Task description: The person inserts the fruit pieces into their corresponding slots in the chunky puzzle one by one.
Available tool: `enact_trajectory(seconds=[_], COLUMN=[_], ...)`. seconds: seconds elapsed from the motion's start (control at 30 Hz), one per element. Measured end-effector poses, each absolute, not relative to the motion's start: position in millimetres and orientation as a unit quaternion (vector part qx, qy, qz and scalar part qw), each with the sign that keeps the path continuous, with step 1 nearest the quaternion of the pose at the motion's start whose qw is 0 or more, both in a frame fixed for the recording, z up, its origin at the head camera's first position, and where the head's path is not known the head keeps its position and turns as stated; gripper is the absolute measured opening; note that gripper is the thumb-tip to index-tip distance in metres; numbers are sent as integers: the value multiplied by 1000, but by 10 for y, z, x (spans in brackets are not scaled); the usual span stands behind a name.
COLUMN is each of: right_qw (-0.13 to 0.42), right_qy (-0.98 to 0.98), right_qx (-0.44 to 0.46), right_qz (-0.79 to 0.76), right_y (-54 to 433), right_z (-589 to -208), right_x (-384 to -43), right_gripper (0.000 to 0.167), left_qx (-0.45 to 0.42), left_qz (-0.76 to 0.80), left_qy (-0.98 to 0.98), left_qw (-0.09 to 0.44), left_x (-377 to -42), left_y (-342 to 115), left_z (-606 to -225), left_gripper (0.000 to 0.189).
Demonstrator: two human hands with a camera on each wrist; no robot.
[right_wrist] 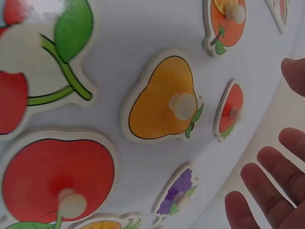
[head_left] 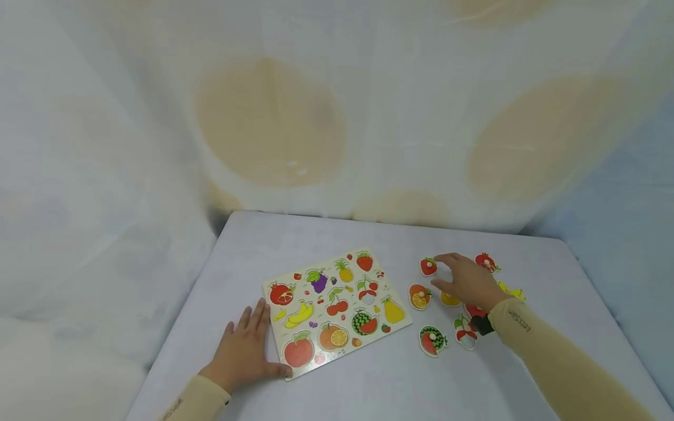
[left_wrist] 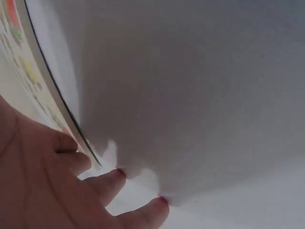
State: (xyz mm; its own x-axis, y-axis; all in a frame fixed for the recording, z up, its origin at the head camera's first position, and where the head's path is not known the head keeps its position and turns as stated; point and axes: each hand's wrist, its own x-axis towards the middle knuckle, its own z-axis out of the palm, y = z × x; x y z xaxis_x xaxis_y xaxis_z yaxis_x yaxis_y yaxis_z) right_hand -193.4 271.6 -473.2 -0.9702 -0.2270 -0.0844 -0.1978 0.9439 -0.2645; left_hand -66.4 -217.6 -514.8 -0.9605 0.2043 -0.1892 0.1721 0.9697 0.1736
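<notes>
In the head view, my left hand [head_left: 242, 351] rests against the left edge of a flat fruit puzzle board [head_left: 322, 313], fingers straight and thumb at its near corner. My right hand [head_left: 466, 280] hovers with parted fingers over loose knobbed pieces, holding nothing. Nearest to its fingertips lies a strawberry piece [head_left: 428, 266], and an orange piece [head_left: 419, 297] sits just nearer to me. Below the hand, the right wrist view shows a pear piece [right_wrist: 157, 102], an apple piece [right_wrist: 57, 174] and a grape piece [right_wrist: 175, 193]. The hand partly hides several pieces in the head view.
A watermelon piece [head_left: 432, 340] and a cherry piece [head_left: 466, 333] lie on the near side of the group. Beyond the right hand are a pomegranate piece [head_left: 487, 262] and a banana piece [head_left: 513, 291]. Draped cloth [head_left: 379, 146] stands behind the white table [head_left: 342, 403].
</notes>
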Motion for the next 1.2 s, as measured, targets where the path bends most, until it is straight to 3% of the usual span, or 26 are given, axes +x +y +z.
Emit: enact_trajectory(seconds=[0.4, 0.7, 1.2], right_qw=[104, 87, 84], right_qy=[983, 982, 978], right_qx=[-94, -94, -124], right_qz=[-119, -137, -148], right_y=[2668, 2679, 2531], right_z=[-5045, -5194, -5027], right_x=[-2350, -2448, -2450], right_gripper=[60, 54, 50], left_qx=[103, 99, 104], left_qz=[54, 42, 35], left_qy=[988, 989, 988], left_qw=[103, 102, 112], left_x=[-641, -650, -642], left_y=[-2150, -2131, -2098], left_z=[-5151, -5129, -5073], left_gripper=[142, 146, 145])
